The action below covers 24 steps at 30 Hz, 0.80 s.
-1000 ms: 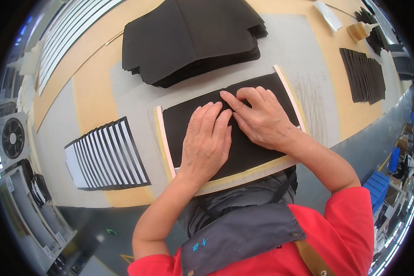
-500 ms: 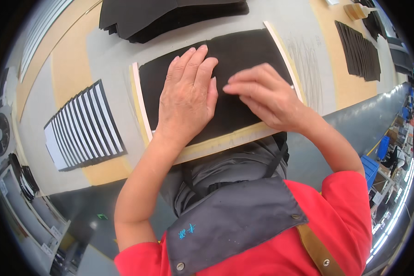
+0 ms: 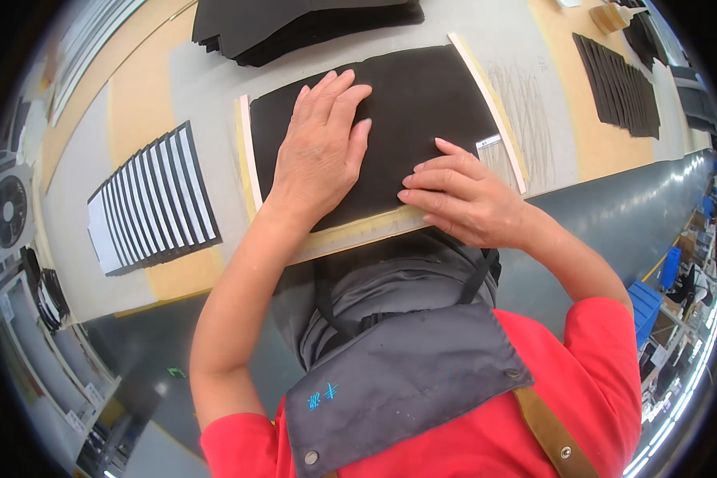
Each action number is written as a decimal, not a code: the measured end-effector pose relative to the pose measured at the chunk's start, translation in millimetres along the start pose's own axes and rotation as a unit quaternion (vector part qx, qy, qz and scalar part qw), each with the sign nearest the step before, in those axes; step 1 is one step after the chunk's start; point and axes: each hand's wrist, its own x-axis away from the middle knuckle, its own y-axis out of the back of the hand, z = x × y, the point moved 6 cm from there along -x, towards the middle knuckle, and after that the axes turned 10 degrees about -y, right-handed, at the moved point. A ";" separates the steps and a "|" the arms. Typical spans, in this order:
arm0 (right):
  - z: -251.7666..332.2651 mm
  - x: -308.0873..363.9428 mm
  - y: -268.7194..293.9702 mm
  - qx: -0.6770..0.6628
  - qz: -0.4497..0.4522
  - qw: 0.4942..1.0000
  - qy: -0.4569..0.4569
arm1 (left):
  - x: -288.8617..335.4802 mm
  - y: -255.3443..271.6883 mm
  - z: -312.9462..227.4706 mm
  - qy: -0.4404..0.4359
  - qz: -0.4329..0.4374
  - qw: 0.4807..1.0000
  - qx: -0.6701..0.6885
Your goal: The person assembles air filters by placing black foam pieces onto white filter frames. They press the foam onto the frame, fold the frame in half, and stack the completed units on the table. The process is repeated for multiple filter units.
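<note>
I have the black sheet (image 3: 410,95) at the near middle between pale strips (image 3: 250,151), seemingly laid out but not squared at near right, left hand (image 3: 319,155) spread on it, right hand (image 3: 466,191) loosely curled there, pinch unclear, far black stack (image 3: 295,28) apparently remaining, and far-right amber bottle (image 3: 612,18), contents uncertain.

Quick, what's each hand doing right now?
Left hand: open, laid on the black sheet.
Right hand: fingers bent at the sheet's right side; grip cannot be told.

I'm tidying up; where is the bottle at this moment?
In the head view, the bottle is at upper right, just beyond the fanned black pieces.
</note>
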 end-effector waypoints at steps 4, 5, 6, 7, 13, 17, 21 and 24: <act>1.9 5.7 -3.8 0.011 -0.004 1.000 0.009 | 16.6 18.0 -20.8 0.019 0.036 0.996 0.083; 1.8 5.5 -4.3 0.009 -0.002 1.000 0.009 | 22.5 18.6 -25.6 0.017 0.051 0.995 0.083; 2.0 6.4 -5.1 0.010 -0.007 1.000 0.009 | 29.4 16.9 -29.1 0.016 0.066 0.994 0.084; 1.9 7.5 -6.6 0.010 -0.011 1.000 0.010 | 34.7 13.5 -30.6 0.014 0.080 0.993 0.084; 0.7 10.8 -8.3 0.030 -0.029 0.998 0.035 | 35.9 8.3 -29.4 0.041 0.066 0.993 0.088; 2.1 5.7 -10.5 0.033 -0.024 0.998 0.042 | 39.0 10.2 -25.4 0.062 0.048 0.992 0.097; 3.6 6.6 -8.6 0.033 0.012 0.999 0.015 | 37.6 6.3 -26.5 0.045 0.039 0.993 0.100; 7.0 5.3 -9.6 0.061 0.030 0.998 0.008 | 40.0 5.9 -25.7 0.042 0.019 0.992 0.116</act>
